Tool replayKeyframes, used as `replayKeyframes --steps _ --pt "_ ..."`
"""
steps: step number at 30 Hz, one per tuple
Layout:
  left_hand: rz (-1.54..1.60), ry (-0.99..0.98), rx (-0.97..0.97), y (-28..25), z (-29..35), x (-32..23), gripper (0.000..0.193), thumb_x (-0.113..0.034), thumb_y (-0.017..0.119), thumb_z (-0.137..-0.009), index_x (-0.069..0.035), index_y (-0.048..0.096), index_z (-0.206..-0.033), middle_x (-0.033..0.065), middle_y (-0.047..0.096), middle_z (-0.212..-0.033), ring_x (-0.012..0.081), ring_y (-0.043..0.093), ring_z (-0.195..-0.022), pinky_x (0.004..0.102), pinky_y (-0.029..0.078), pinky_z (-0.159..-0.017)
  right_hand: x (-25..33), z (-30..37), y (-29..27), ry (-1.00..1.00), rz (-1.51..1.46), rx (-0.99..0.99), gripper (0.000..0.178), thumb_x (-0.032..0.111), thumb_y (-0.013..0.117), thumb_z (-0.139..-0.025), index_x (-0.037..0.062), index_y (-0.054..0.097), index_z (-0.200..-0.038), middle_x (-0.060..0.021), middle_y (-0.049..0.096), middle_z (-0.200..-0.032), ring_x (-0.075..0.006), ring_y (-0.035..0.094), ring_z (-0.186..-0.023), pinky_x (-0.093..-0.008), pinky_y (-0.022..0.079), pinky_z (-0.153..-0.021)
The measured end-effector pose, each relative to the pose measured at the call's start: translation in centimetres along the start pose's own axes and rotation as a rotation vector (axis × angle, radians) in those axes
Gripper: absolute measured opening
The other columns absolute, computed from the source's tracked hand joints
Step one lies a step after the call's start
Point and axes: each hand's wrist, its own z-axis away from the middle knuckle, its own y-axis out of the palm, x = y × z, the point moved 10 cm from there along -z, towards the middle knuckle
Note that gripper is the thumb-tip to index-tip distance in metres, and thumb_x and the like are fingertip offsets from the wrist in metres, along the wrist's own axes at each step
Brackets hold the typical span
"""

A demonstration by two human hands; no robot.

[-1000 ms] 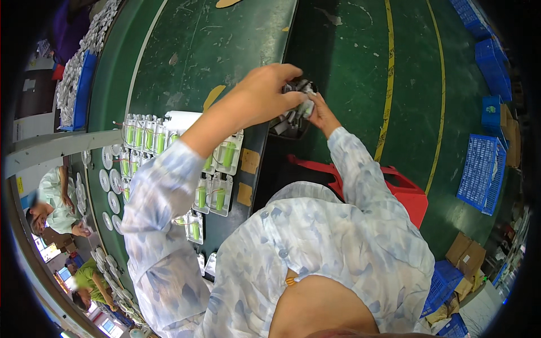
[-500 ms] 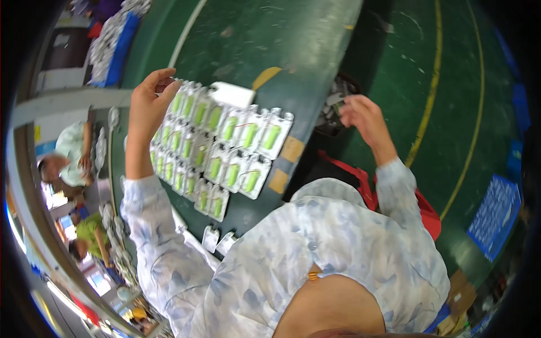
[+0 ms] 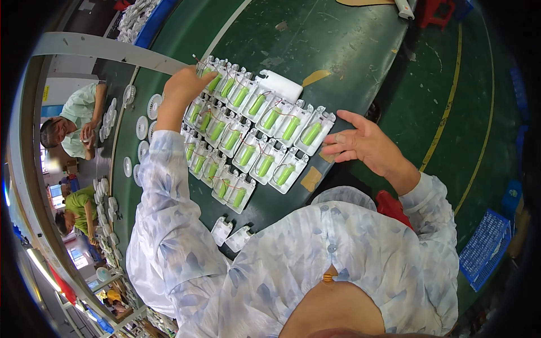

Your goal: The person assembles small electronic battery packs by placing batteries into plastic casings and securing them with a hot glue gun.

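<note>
Rows of white plastic housings [image 3: 322, 116] lie close together on the green table, each with a green cylindrical battery [image 3: 289, 128] and thin red wires. My left hand [image 3: 185, 85] is at the far left end of the back row, touching or just above a housing; its fingertips are mostly hidden. Beside the right end of that row, my right hand [image 3: 369, 147] holds nothing, its fingers spread and pointing left. Behind the rows lies a smooth white cover [image 3: 279, 84]. Two small white plastic pieces [image 3: 222, 230] without batteries sit near my body.
Round white slotted parts [image 3: 142, 128] lie left of the rows. Beyond a pale metal frame [image 3: 107, 52], two people sit at another bench with more white parts. Tan tape patches [image 3: 311, 179] mark the table's right edge. A blue crate [image 3: 482, 245] stands on the floor at right.
My right hand has come from beyond the table's right edge to the housings. My left hand stays by the back row's left end. The whole view has shifted, and the rows appear farther right.
</note>
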Motion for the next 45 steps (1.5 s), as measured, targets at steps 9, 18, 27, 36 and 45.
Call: replayKeyframes --steps 9,18,27,36,45 --pt "-0.069 -0.023 0.174 2.5 -1.3 -2.2 0.091 -0.078 0.051 -0.081 -0.001 0.06 -0.129 0.02 0.06 -0.13 0.0341 0.06 -0.119 0.0432 0.05 -0.095 1.5 -4.7 4.7 -0.01 0.017 -0.001 0.106 0.014 0.074 -0.087 0.0163 -0.006 -0.157 -0.0228 0.059 -0.122 -0.0291 0.068 -0.099 -0.0416 0.059 -0.072" --pt "0.548 0.061 0.357 4.8 -1.8 -3.2 0.104 -0.08 0.049 -0.08 0.011 0.054 -0.131 0.0316 0.059 -0.127 0.0395 0.059 -0.12 0.0427 0.045 -0.101 2.2 -10.2 6.4 0.054 0.001 0.078 0.106 0.016 0.077 -0.083 0.0134 0.002 -0.158 -0.023 0.062 -0.116 -0.0298 0.07 -0.082 -0.0445 0.061 -0.065" --pt "1.176 0.133 0.432 3.2 0.7 -5.7 0.121 -0.062 0.077 -0.073 0.004 0.016 -0.154 0.0241 0.044 -0.144 0.0289 0.055 -0.124 0.0388 0.05 -0.097 3.1 -12.2 7.3 -0.017 -0.138 0.083 0.108 0.024 0.079 -0.082 0.0106 0.003 -0.157 -0.0233 0.054 -0.128 -0.0343 0.068 -0.097 -0.0528 0.059 -0.073" --pt "1.208 0.205 0.201 -1.0 2.6 -10.7 0.113 -0.047 0.083 -0.074 0.006 0.02 -0.151 0.0211 0.052 -0.136 0.0271 0.059 -0.117 0.0347 0.05 -0.095 6.1 -12.3 9.1 -0.126 -0.133 0.304 0.093 0.065 0.071 -0.08 0.013 0.028 -0.144 -0.0163 0.054 -0.13 -0.0342 0.063 -0.11 -0.0565 0.058 -0.077" --pt "0.485 0.509 -0.41 -5.3 9.0 -19.0 0.1 -0.032 0.082 -0.069 -0.005 0.032 -0.151 0.0242 0.055 -0.12 0.0407 0.052 -0.11 0.0463 0.044 -0.096 5.8 -13.9 7.3 -0.193 -0.606 0.325 0.071 0.076 0.061 -0.08 0.0225 0.058 -0.127 -0.0052 0.061 -0.126 -0.0248 0.056 -0.12 -0.0566 0.042 -0.101"
